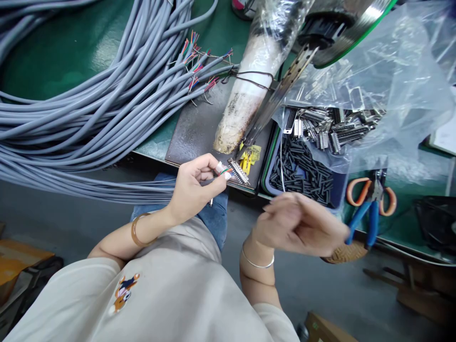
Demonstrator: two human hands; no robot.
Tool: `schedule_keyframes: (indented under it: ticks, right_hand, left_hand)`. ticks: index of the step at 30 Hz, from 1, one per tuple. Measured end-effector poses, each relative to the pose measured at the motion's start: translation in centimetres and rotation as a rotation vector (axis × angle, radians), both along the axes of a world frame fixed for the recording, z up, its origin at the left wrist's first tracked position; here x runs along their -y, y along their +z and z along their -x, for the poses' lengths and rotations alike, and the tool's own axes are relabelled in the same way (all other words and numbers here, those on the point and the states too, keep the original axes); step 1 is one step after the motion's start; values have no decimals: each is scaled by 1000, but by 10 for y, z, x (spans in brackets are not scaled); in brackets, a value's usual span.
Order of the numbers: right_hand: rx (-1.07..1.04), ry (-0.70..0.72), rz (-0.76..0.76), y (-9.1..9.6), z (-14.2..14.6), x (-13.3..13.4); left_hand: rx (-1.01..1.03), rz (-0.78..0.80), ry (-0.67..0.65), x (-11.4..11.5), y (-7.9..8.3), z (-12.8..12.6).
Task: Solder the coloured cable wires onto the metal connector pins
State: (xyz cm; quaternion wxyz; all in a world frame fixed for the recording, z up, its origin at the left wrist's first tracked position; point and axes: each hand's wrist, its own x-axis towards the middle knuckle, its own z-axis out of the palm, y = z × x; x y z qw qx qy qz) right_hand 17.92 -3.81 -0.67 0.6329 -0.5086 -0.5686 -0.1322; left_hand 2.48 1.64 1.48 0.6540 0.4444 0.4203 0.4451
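Observation:
My left hand (pixel 199 183) is closed in a pinch on the coloured wires of a grey cable. At the wire ends sits a metal multi-pin connector (pixel 239 172), tilted over the front edge of a dark plate (pixel 192 128). A soldering iron (pixel 263 109) points down at the plate, its tip close above the connector. Right of it, my right hand (pixel 299 225) is in front of the parts tray, smeared by motion. Its fingers look bent, but whether they hold anything is unclear. A thin solder-like wire (pixel 282 161) runs down to the upper edge of that hand.
Long grey cables (pixel 107 104) with stripped ends cover the left. The tray (pixel 340 190) holds black sleeves (pixel 299 164), with a plastic bag (pixel 399 85) of connectors (pixel 331 126) over it. Pliers (pixel 374 194) lie to the right. A wrapped white tube (pixel 245 95) and yellow clip (pixel 246 161) are near the iron.

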Motion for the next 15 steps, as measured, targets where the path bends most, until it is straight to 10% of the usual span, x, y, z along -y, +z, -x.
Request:
schedule_keyframes:
  ticks: [3,15]
  right_hand:
    - [-109,-98,-156,1,-1,1]
    - [90,105,322,5,25,12]
  left_hand:
    - [69,80,-80,-3,1,6]
    - [174,127,-158,-1,0,17]
